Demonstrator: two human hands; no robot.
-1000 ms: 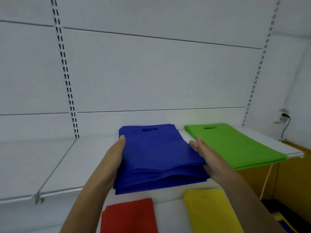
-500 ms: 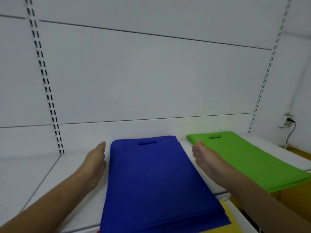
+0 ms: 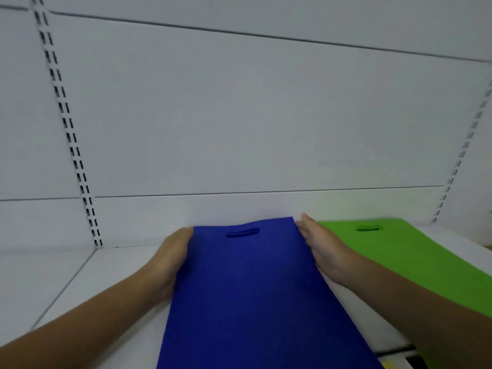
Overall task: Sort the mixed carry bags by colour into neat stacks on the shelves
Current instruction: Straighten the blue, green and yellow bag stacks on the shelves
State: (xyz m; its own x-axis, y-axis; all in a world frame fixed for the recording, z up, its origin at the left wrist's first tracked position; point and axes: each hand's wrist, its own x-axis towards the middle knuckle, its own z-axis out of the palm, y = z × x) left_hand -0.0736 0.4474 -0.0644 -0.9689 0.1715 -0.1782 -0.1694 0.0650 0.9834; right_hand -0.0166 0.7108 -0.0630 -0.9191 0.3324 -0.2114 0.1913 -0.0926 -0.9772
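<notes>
A stack of blue carry bags point(image 3: 247, 288) lies on the white shelf point(image 3: 111, 283), handle slot towards the back wall. My left hand point(image 3: 171, 258) presses flat against the stack's left edge with straight fingers. On the opposite edge my right hand point(image 3: 323, 251) does the same, fingers straight. A stack of green carry bags point(image 3: 399, 254) lies to the right on the same shelf, just beyond my right hand. A sliver of yellow point(image 3: 387, 364) shows at the bottom right below the shelf edge.
The white back wall point(image 3: 253, 115) rises directly behind the stacks, with slotted uprights at left point(image 3: 66, 129) and right point(image 3: 463, 153). Bare shelf surface extends to the left of the blue stack.
Both hands were held apart from the blue stack half a second ago; now they press in against its two side edges. The view has moved closer to the shelf.
</notes>
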